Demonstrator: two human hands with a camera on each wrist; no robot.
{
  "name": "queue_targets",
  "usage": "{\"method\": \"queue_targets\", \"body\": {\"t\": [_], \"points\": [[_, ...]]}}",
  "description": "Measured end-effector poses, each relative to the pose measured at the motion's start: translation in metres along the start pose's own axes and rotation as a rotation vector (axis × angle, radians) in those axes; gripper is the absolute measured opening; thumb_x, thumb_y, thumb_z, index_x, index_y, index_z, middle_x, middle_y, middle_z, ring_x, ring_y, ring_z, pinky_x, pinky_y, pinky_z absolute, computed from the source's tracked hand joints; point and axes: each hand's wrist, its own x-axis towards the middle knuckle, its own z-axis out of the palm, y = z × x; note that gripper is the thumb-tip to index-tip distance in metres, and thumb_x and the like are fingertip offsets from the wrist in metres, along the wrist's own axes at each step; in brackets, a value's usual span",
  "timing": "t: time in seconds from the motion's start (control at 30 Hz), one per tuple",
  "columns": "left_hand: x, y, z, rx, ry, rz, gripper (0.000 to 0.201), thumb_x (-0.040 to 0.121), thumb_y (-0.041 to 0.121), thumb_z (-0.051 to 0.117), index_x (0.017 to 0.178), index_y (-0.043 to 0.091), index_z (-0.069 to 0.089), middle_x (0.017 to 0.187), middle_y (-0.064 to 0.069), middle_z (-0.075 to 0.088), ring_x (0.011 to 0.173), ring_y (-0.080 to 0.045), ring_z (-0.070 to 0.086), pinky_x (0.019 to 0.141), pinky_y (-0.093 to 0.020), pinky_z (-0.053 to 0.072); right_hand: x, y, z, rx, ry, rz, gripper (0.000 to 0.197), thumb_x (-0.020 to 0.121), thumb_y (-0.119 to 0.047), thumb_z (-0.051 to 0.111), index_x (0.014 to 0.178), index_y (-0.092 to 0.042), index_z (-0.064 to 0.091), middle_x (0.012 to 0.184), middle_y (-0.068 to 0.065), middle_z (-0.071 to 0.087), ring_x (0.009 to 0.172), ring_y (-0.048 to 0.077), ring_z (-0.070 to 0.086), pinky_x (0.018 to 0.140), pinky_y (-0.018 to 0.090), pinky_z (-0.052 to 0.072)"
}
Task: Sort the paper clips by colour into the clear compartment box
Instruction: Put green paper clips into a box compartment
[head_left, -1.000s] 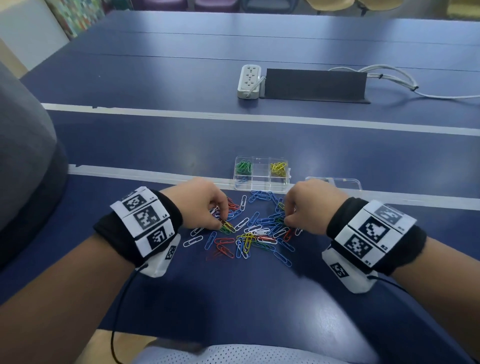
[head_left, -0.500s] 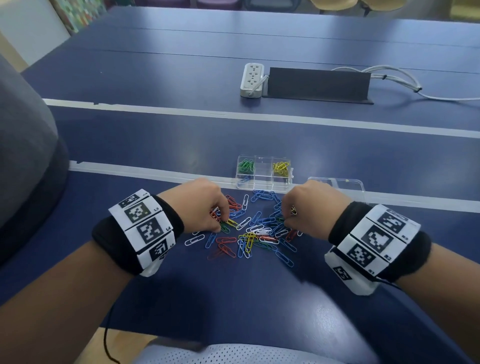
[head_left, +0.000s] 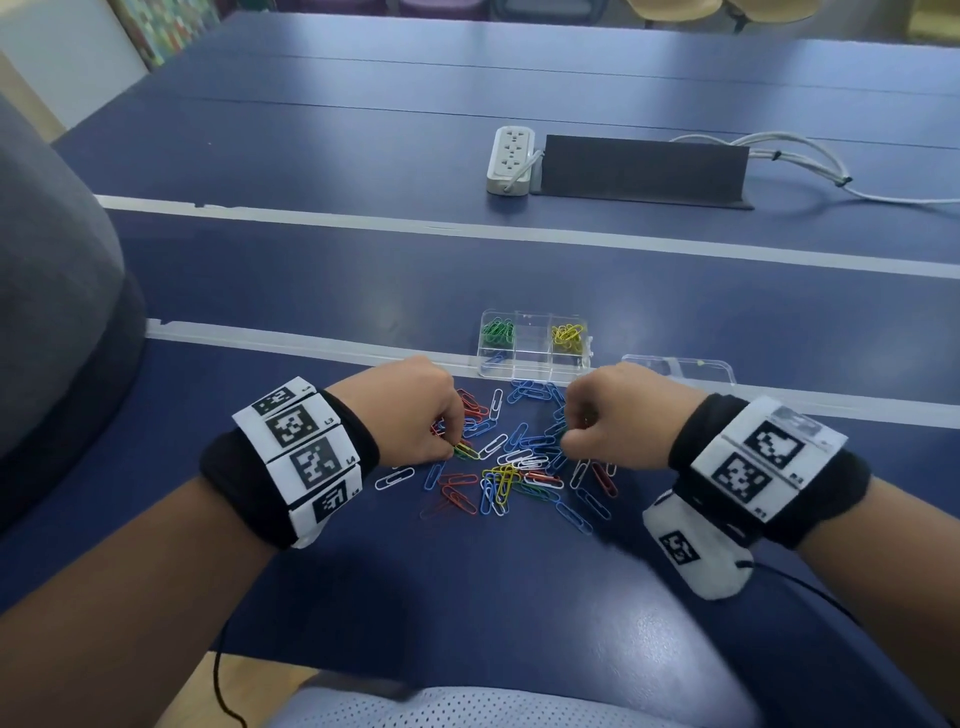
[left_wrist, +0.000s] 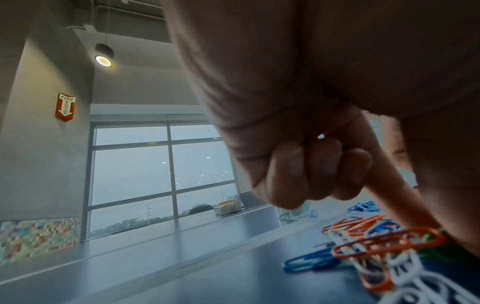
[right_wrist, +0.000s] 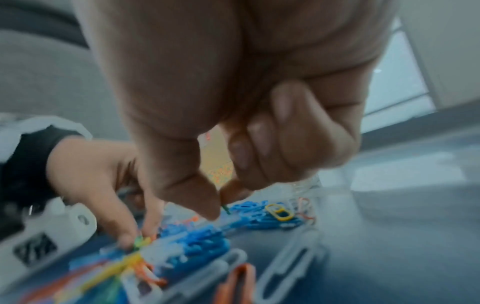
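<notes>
A loose pile of coloured paper clips (head_left: 519, 467) lies on the blue table, just in front of the clear compartment box (head_left: 535, 370). Green clips (head_left: 497, 332) fill the box's far left cell, yellow clips (head_left: 567, 335) its far right cell. My left hand (head_left: 453, 447) is at the pile's left edge, thumb and index pinching a green clip (right_wrist: 139, 240) that lies on the table. Its other fingers (left_wrist: 311, 174) are curled. My right hand (head_left: 569, 434) hovers over the pile's right side. Its thumb and index pinch a green clip (right_wrist: 225, 208) just above the blue ones.
The box's clear lid (head_left: 680, 366) lies flat to the right of the box. A white power strip (head_left: 511, 158), a black cable cover (head_left: 644, 169) and white cables (head_left: 810, 166) sit farther back. A grey chair back (head_left: 57, 312) stands at the left.
Both hands stay at the pile. My right hand has risen slightly off the clips with its pinch closed; the left hand's fingertips have barely shifted.
</notes>
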Motion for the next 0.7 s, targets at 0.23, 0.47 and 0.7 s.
{"method": "queue_targets", "body": {"t": [0.23,0.47,0.7], "points": [[-0.006,-0.002,-0.003,-0.171,0.11,0.038,0.011,0.081,0.026,0.063,0.08,0.021,0.073,0.07,0.009,0.056,0.07,-0.006,0.051,0.067,-0.015,0.037,-0.004,0.01,0.008,0.873,-0.211,0.005,0.028,0.081,0.01,0.055,0.063,-0.01,0.048,0.06,0.011,0.054,0.044,0.017,0.053,0.047,0.023,0.047],[-0.008,-0.005,-0.008,-0.419,0.129,-0.031,0.006,0.085,0.023,0.065,0.086,0.027,0.069,0.061,0.019,0.058,0.059,0.015,0.051,0.055,-0.001,0.036,-0.004,0.014,0.017,1.124,-0.307,-0.02,0.03,0.082,0.011,0.06,0.1,-0.013,0.061,0.066,0.007,0.058,0.051,0.013,0.059,0.05,0.024,0.055],[-0.004,-0.01,-0.003,-0.706,0.059,-0.078,0.014,0.088,0.01,0.058,0.088,0.022,0.065,0.068,0.003,0.058,0.064,-0.015,0.05,0.066,-0.031,0.046,-0.011,-0.002,0.017,0.824,-0.187,0.027,0.009,0.083,-0.014,0.056,0.076,-0.017,0.06,0.065,0.001,0.055,0.052,0.015,0.049,0.049,0.025,0.045]]}}
